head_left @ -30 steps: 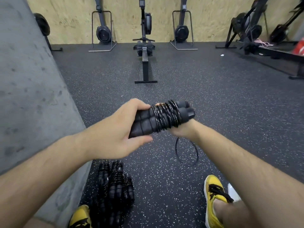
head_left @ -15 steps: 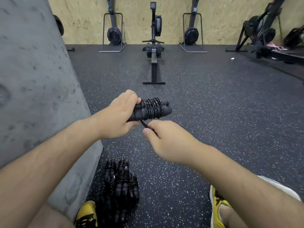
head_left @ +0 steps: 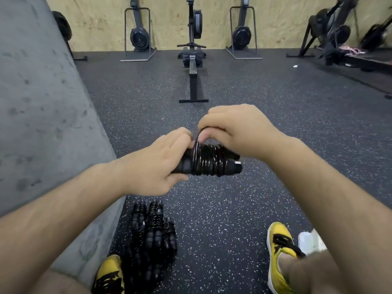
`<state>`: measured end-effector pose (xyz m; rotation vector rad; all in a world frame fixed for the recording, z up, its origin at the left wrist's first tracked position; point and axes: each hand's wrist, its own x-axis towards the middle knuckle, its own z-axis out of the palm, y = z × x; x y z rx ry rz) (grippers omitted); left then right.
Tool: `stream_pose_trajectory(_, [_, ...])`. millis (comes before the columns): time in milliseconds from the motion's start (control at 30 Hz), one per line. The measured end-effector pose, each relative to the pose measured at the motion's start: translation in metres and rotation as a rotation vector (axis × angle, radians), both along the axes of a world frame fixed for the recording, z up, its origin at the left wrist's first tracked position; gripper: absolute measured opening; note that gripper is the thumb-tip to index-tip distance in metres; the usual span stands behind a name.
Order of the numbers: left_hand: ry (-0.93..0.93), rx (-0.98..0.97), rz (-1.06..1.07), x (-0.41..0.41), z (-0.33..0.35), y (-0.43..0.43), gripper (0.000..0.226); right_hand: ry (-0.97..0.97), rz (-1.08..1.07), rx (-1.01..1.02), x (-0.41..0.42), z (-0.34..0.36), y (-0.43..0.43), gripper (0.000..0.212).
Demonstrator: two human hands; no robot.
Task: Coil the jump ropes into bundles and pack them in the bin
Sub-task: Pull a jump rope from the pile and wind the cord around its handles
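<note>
A black jump rope (head_left: pixel 209 161) has its cord wound in tight turns round its two foam handles, held level in front of me. My left hand (head_left: pixel 157 160) grips the handles at their left end. My right hand (head_left: pixel 235 132) is above the bundle and pinches the last loop of cord at the top of the coil. Several wound black jump rope bundles (head_left: pixel 153 232) lie in a pile on the floor between my feet. No bin is in view.
A grey concrete block (head_left: pixel 42 115) rises on my left, right beside the pile. My yellow shoes (head_left: pixel 280 247) stand on the speckled rubber floor. A rowing machine (head_left: pixel 193 60) lies straight ahead, others stand upright along the plywood wall, and more equipment fills the far right.
My right hand has risen from below the bundle to its top, carrying the cord's loose end over. The hanging loop of cord is gone. The bundle has dropped lower in view.
</note>
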<state>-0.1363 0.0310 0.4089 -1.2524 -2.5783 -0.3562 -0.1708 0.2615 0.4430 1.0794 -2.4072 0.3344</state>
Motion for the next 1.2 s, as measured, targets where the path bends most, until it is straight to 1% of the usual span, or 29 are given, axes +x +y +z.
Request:
stream_pose_trajectory(67, [-0.074,0.078,-0.045,0.016,0.005,0.003,0.050,-0.146,0.014,-0.112,-0.009,-0.003,0.006,0.032])
stream_pose_trajectory(100, [-0.116,0.097,-0.041,0.026,0.008,0.000,0.052,-0.264,0.032,-0.190,-0.011,-0.003,0.006,0.026])
stream_pose_trajectory(133, [-0.164,0.117,-0.013,0.022,0.004,-0.003,0.054,-0.375,0.051,-0.261,-0.014,-0.008,0.009,0.020])
stream_pose_trajectory(167, [-0.190,0.092,0.036,0.022,0.008,0.001,0.055,-0.473,0.065,-0.308,-0.015,-0.012,0.011,0.015])
stream_pose_trajectory(200, [-0.245,0.146,0.075,0.018,0.001,0.000,0.052,-0.569,0.088,-0.345,-0.016,-0.016,0.010,0.015])
stream_pose_trajectory(233, [-0.409,0.174,0.112,0.025,-0.005,0.006,0.042,-0.604,0.100,-0.324,-0.014,-0.020,0.011,0.016])
stream_pose_trajectory(267, [-0.417,0.093,0.112,0.011,-0.006,0.009,0.030,-0.683,0.145,-0.338,-0.012,-0.021,0.005,0.017])
stream_pose_trajectory(300, [-0.377,0.167,0.118,0.006,-0.003,0.009,0.023,-0.621,0.145,-0.325,-0.008,-0.022,0.000,0.021])
stream_pose_trajectory(333, [-0.347,0.331,0.207,0.008,-0.003,0.017,0.012,-0.577,0.098,-0.408,-0.009,-0.024,-0.006,0.026])
stream_pose_trajectory(367, [-0.235,0.315,0.210,0.022,0.008,0.023,0.007,-0.627,0.013,-0.602,-0.009,-0.027,-0.008,0.030])
stream_pose_trajectory(400, [-0.174,0.314,0.155,0.031,0.012,0.025,0.032,-0.736,-0.205,-0.863,-0.010,-0.030,-0.014,0.040])
stream_pose_trajectory(433, [-0.139,0.328,0.088,0.037,0.016,0.021,0.054,-0.949,-0.231,-0.806,-0.007,-0.034,-0.022,0.050])
stream_pose_trajectory(467, [-0.102,0.259,0.045,0.032,0.010,0.010,0.068,-1.035,-0.155,-0.460,0.002,-0.042,-0.027,0.049])
stream_pose_trajectory(500, [-0.061,0.203,0.105,0.027,0.010,0.005,0.074,-1.036,-0.198,-0.361,0.012,-0.051,-0.038,0.039])
stream_pose_trajectory(533, [-0.043,0.207,0.188,0.017,0.007,0.002,0.079,-1.004,-0.208,-0.251,0.023,-0.051,-0.049,0.024])
stream_pose_trajectory(567, [-0.023,0.212,0.274,0.009,0.007,0.004,0.082,-0.896,-0.155,-0.208,0.026,-0.055,-0.058,0.014])
stream_pose_trajectory(633, [-0.021,0.206,0.381,0.001,0.005,0.003,0.081,-0.890,-0.056,-0.291,0.032,-0.052,-0.082,0.027])
stream_pose_trajectory(700, [-0.028,0.209,0.437,-0.004,0.002,-0.003,0.079,-0.861,-0.044,-0.288,0.031,-0.051,-0.090,0.037])
stream_pose_trajectory(733, [-0.033,0.212,0.460,-0.007,0.003,-0.005,0.079,-0.819,-0.061,-0.287,0.030,-0.051,-0.087,0.037])
stream_pose_trajectory(767, [-0.031,0.218,0.473,-0.009,0.003,-0.005,0.080,-0.755,-0.089,-0.315,0.030,-0.050,-0.083,0.032])
stream_pose_trajectory(833, [-0.007,0.227,0.474,-0.012,0.003,-0.005,0.081,-0.646,-0.119,-0.308,0.031,-0.048,-0.078,0.020])
stream_pose_trajectory(867, [0.006,0.223,0.480,-0.014,0.003,-0.006,0.081,-0.612,-0.127,-0.320,0.033,-0.047,-0.076,0.019])
stream_pose_trajectory(967, [0.016,0.240,0.493,-0.020,0.003,-0.013,0.079,-0.600,-0.109,-0.444,0.038,-0.043,-0.072,0.016])
stream_pose_trajectory(1000, [-0.010,0.262,0.488,-0.020,0.002,-0.014,0.076,-0.591,-0.109,-0.514,0.040,-0.041,-0.071,0.014])
stream_pose_trajectory(1067, [-0.094,0.331,0.477,-0.020,0.000,-0.013,0.069,-0.554,-0.118,-0.658,0.044,-0.039,-0.071,0.017])
stream_pose_trajectory(1200, [-0.208,0.445,0.455,-0.018,-0.003,-0.004,0.058,-0.478,-0.048,-0.887,0.049,-0.035,-0.072,0.016])
